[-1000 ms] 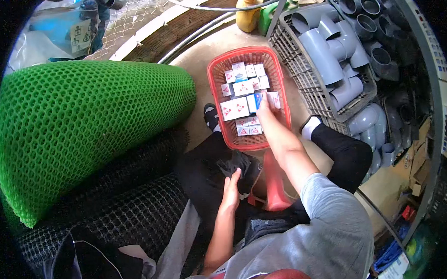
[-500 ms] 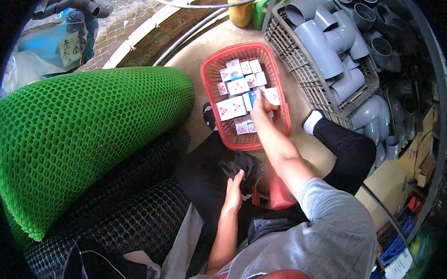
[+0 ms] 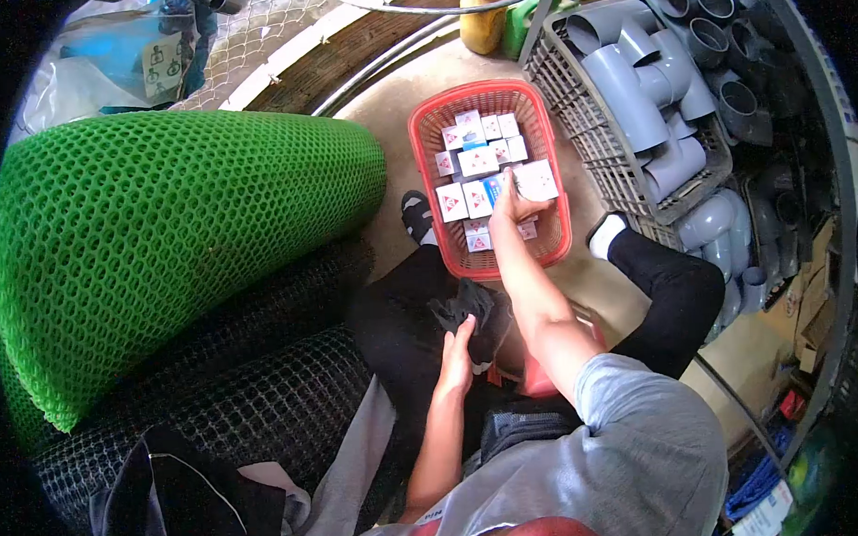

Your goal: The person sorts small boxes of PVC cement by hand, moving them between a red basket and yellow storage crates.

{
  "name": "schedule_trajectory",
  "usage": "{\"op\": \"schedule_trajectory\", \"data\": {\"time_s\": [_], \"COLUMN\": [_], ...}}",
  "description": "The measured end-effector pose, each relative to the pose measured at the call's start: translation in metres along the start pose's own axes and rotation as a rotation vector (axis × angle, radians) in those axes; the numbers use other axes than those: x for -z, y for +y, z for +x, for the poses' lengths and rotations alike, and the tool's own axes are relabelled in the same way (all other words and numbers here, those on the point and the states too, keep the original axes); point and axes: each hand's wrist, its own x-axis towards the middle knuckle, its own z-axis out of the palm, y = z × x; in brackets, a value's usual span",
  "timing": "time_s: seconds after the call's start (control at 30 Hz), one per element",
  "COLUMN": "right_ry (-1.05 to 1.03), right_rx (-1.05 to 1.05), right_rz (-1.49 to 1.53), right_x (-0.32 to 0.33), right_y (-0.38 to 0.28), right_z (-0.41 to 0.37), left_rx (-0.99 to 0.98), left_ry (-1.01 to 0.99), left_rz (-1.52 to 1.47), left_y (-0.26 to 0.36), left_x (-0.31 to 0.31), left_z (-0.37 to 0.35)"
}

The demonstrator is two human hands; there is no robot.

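A red plastic basket (image 3: 424,188) stands on the floor between my feet, with several small white boxes (image 3: 478,160) with red triangle marks inside. My right hand (image 3: 514,204) reaches into its right side, fingers closed on a white box (image 3: 537,181). Beside the thumb lies a blue and white box. My left hand (image 3: 458,354) is at my lap, closed on a crumpled black plastic bag (image 3: 468,309); part of the bag hangs over its fingers.
On the left lie a green mesh roll (image 3: 192,248) and a black mesh roll (image 3: 264,406). A grey crate (image 3: 575,121) of grey pipe fittings (image 3: 621,96) stands at the right. Yellow (image 3: 482,20) and green bottles stand behind the basket. A red object is below my right arm.
The view has shifted, so the basket appears slightly further right. My right hand has the white box raised and turned a little. My left hand still holds the black bag.
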Motion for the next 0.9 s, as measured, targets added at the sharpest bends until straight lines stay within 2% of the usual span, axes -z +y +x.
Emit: {"op": "schedule_trajectory", "data": {"time_s": [0.03, 0.1, 0.17, 0.23, 0.33, 0.47, 0.53, 0.57, 0.63, 0.73, 0.83, 0.9], "right_ry": [0.001, -0.130, -0.154, -0.087, -0.137, -0.157, -0.144, -0.135, -0.144, -0.100, -0.074, -0.079], "right_rx": [0.004, 0.224, 0.233, 0.250, 0.230, 0.243, 0.216, 0.187, 0.187, 0.041, 0.045, 0.035], "right_rz": [-0.001, 0.195, 0.203, 0.221, 0.335, 0.207, 0.190, 0.177, 0.152, 0.152, 0.007, 0.034], "right_x": [0.001, 0.001, 0.001, -0.003, 0.006, 0.036, 0.037, 0.039, 0.032, 0.030, 0.021, 0.015], "right_y": [0.002, 0.004, 0.006, 0.004, -0.006, -0.039, -0.031, -0.029, -0.011, -0.002, -0.006, -0.016], "right_z": [0.002, 0.004, 0.005, 0.002, -0.004, 0.002, 0.010, 0.013, 0.018, 0.004, -0.008, -0.017], "left_rx": [-0.009, -0.043, -0.075, -0.021, -0.050, -0.037, -0.138, -0.197, -0.157, -0.193, -0.266, -0.260], "left_ry": [-0.018, -0.011, 0.004, 0.011, 0.049, 0.018, -0.006, -0.142, -0.172, -0.097, -0.120, -0.075], "left_rz": [-0.024, -0.043, -0.076, -0.082, -0.059, -0.026, -0.024, -0.064, 0.048, -0.019, -0.040, -0.032], "left_y": [0.001, 0.003, 0.005, 0.011, 0.004, 0.004, 0.006, 0.012, 0.023, 0.032, 0.012, 0.013], "left_x": [-0.001, -0.005, -0.009, -0.010, -0.007, -0.006, -0.012, -0.014, -0.017, -0.025, -0.017, -0.019], "left_z": [-0.002, -0.004, -0.009, -0.011, -0.006, -0.003, -0.001, 0.004, 0.017, 0.019, 0.037, 0.036]}}
